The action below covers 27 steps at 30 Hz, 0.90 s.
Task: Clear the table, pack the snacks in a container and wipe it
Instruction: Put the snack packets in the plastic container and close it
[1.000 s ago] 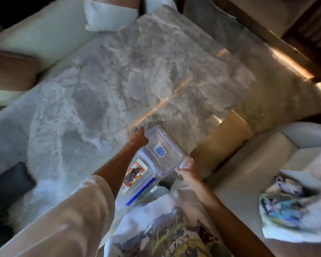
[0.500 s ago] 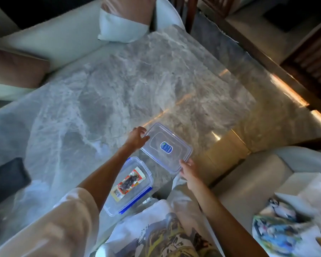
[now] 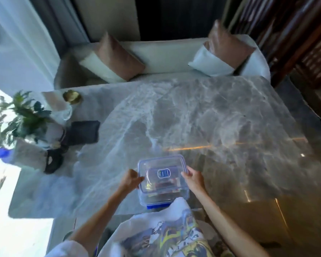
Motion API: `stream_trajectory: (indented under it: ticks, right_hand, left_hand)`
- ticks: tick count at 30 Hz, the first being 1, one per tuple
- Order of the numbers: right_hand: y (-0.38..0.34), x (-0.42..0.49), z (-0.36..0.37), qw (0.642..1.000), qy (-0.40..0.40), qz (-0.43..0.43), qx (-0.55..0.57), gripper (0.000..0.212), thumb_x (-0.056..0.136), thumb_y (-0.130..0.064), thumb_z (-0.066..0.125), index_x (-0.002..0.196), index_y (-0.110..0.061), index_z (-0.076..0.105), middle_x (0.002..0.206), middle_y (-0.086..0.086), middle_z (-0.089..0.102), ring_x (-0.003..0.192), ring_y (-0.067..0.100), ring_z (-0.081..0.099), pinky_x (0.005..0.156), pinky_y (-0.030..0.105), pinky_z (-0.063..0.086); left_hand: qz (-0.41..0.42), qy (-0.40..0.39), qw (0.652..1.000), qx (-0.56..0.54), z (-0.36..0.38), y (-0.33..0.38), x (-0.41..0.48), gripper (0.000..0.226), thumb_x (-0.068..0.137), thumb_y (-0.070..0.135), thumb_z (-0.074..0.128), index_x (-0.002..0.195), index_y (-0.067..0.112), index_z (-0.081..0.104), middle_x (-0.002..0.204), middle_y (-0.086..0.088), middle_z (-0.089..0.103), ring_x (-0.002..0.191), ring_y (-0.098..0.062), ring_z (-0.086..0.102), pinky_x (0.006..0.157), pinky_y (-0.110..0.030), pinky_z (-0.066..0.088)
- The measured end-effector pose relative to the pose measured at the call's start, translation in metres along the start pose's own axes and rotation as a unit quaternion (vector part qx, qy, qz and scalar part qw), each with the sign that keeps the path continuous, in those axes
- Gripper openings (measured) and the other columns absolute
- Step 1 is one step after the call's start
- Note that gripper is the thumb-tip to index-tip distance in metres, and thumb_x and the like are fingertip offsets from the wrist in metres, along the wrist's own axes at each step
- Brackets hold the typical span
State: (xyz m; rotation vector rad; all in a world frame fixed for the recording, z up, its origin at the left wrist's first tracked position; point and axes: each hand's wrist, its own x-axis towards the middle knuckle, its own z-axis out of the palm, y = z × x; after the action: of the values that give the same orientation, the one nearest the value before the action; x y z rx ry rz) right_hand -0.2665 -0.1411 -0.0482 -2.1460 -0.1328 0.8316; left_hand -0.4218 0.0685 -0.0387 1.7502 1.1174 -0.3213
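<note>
Though its writing is too blurred to be read, a blue oval label point(image 3: 163, 173) is borne on the clear, round-cornered plastic lid point(image 3: 160, 162). The lid is pinched at its short edges by the left hand point(image 3: 131, 179) and right hand point(image 3: 194, 179), over the transparent blue-clipped snack container point(image 3: 156, 198) at the near edge of the veined grey marble table point(image 3: 202, 117).
</note>
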Motion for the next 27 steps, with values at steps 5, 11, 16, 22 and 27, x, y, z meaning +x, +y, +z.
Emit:
stream_trajectory:
  ticks: [5, 11, 16, 22, 27]
  right_hand:
    - [0.002, -0.012, 0.004, 0.999, 0.014, -0.005, -0.052, 0.039, 0.089, -0.019, 0.063, 0.128, -0.016, 0.064, 0.112, 0.007, 0.074, 0.091, 0.020, 0.068, 0.082, 0.031, 0.052]
    - [0.015, -0.027, 0.006, 0.996, 0.022, -0.004, -0.090, 0.041, 0.092, -0.020, 0.060, 0.133, -0.012, 0.059, 0.121, 0.010, 0.070, 0.099, 0.022, 0.068, 0.080, 0.027, 0.052]
    - [0.017, -0.033, 0.012, 0.994, 0.031, 0.015, -0.106, 0.043, 0.095, -0.023, 0.057, 0.138, -0.017, 0.053, 0.129, 0.010, 0.064, 0.106, 0.023, 0.065, 0.088, 0.029, 0.053]
    - [0.014, -0.034, 0.014, 0.994, 0.032, 0.032, -0.099, 0.040, 0.096, -0.019, 0.056, 0.136, -0.017, 0.055, 0.127, 0.008, 0.067, 0.104, 0.022, 0.067, 0.087, 0.029, 0.052]
    - [0.015, -0.038, 0.013, 0.994, 0.034, 0.038, -0.092, 0.039, 0.094, -0.019, 0.058, 0.134, -0.017, 0.057, 0.129, 0.005, 0.066, 0.096, 0.019, 0.068, 0.078, 0.024, 0.050]
  left_hand:
    - [-0.012, 0.067, 0.995, -0.078, 0.020, -0.014, -0.022, 0.041, 0.075, -0.001, 0.068, 0.056, 0.015, 0.036, 0.054, 0.000, 0.038, 0.060, -0.018, 0.038, 0.060, -0.032, 0.030]
    - [0.000, 0.107, 0.994, -0.021, 0.031, -0.017, -0.028, 0.020, 0.079, 0.006, 0.068, 0.073, 0.010, 0.050, 0.072, -0.007, 0.053, 0.068, -0.020, 0.048, 0.061, -0.028, 0.033]
    - [0.001, 0.115, 0.992, 0.045, 0.034, -0.019, -0.027, 0.043, 0.081, 0.009, 0.065, 0.054, 0.018, 0.033, 0.065, -0.016, 0.055, 0.067, -0.033, 0.052, 0.059, -0.036, 0.037]
    - [0.006, 0.098, 0.991, 0.092, 0.031, -0.013, -0.031, 0.023, 0.083, 0.011, 0.064, 0.069, 0.007, 0.046, 0.085, -0.026, 0.066, 0.085, -0.041, 0.064, 0.070, -0.043, 0.048]
    - [-0.002, 0.083, 0.991, 0.101, 0.028, -0.010, -0.028, 0.019, 0.076, 0.007, 0.063, 0.067, 0.003, 0.048, 0.084, -0.028, 0.066, 0.080, -0.041, 0.063, 0.069, -0.045, 0.050]
